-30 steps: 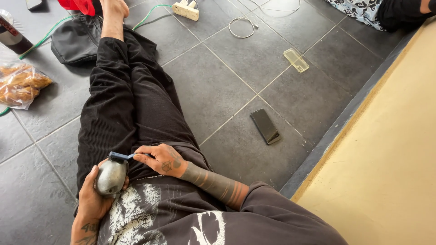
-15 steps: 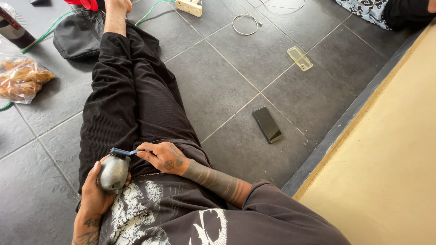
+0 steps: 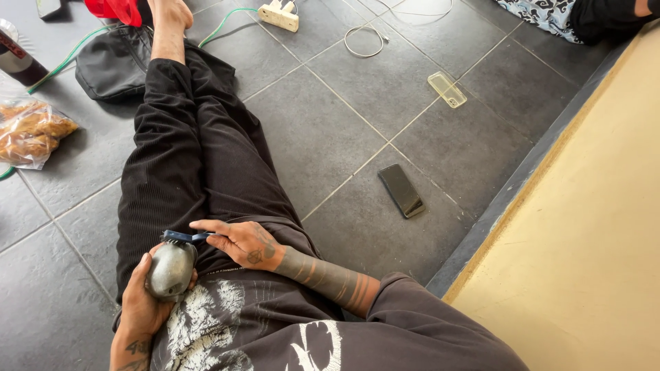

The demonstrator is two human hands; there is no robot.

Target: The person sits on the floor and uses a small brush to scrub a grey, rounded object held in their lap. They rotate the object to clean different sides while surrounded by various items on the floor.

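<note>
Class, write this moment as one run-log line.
left hand: holds grey metal part | right hand: holds small brush on part | seated on tiled floor

The left hand (image 3: 141, 302) hides the grey object's (image 3: 170, 269) underside; the brush's (image 3: 184, 238) bristles are too small to tell.

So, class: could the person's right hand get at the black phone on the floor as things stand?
Probably yes, once freed: the right hand holds a small brush, but bare tiles lie between it and the black phone on that side.
</note>
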